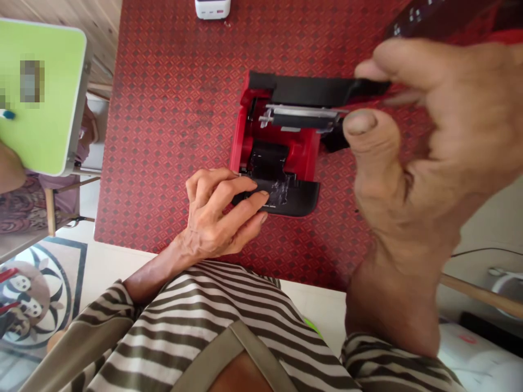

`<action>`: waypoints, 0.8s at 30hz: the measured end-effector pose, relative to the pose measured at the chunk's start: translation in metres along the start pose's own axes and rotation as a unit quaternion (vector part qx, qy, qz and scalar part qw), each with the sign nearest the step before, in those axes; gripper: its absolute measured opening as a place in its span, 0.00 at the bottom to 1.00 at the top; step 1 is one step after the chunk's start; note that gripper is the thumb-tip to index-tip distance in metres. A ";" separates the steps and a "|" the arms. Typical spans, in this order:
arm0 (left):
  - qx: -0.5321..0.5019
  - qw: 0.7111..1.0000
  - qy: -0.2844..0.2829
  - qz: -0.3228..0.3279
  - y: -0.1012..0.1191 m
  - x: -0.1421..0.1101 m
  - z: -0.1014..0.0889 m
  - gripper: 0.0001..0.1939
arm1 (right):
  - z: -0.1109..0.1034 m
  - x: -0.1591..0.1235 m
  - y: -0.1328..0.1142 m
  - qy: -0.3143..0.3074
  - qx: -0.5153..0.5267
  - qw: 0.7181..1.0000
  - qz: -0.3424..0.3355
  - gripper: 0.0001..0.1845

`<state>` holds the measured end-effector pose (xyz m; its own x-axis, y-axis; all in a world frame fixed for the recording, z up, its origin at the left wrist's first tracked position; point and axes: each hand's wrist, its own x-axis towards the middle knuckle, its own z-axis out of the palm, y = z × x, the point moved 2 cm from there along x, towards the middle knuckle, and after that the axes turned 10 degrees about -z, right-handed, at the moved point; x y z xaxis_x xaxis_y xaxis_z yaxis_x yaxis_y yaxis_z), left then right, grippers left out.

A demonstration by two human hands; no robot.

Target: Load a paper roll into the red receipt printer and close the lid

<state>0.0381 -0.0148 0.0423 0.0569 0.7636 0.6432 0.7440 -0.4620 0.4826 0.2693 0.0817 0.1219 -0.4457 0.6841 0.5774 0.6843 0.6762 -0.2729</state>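
A small red and black device [236, 147] lies open on the table. Inside the red casing I see a dark curved piece, and whitish shiny streaks mark its black front ledge [300, 198]. My left hand [220, 212] grips that ledge at its left, with the fingertips resting on top. Above the casing is a black lid-like part [310, 91] with a dark roller [300, 121] just below it. My right hand [433, 120], close to the camera and slightly blurred, has thumb and fingers around the right end of this part. The exact contact is partly hidden.
A patterned red table [163, 136] bears the device. At its far edge sits a white object [212, 10] with small ports. A dark object [437, 16] lies at top right. Left stands a green-topped table [49, 130], with part of another person beside it.
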 end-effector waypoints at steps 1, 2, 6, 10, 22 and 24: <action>0.001 1.000 0.002 0.005 0.001 0.001 0.000 0.11 | -0.002 -0.005 -0.003 0.012 0.001 1.000 -0.005 0.24; 0.003 1.000 0.002 0.007 0.002 0.001 0.000 0.10 | -0.004 -0.011 -0.005 0.020 0.005 1.000 -0.011 0.22; 0.012 1.000 -0.003 -0.001 0.003 0.001 0.000 0.09 | -0.008 -0.031 -0.011 0.021 0.038 0.999 -0.028 0.20; -0.005 1.000 -0.004 -0.001 0.003 0.000 0.000 0.11 | -0.008 -0.045 -0.016 -0.029 0.059 0.997 -0.039 0.26; -0.097 0.986 0.010 -0.138 -0.004 0.005 -0.003 0.20 | 0.007 -0.064 -0.012 0.008 0.084 0.992 -0.097 0.22; -0.168 0.952 -0.002 -0.255 -0.027 0.006 0.010 0.24 | 0.007 -0.064 -0.013 0.012 0.082 0.992 -0.099 0.21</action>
<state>0.0255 0.0068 0.0275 -0.2520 0.9288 0.2718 0.4203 -0.1480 0.8952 0.2855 0.0308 0.0832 -0.5464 0.5283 0.6499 0.4808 0.8332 -0.2731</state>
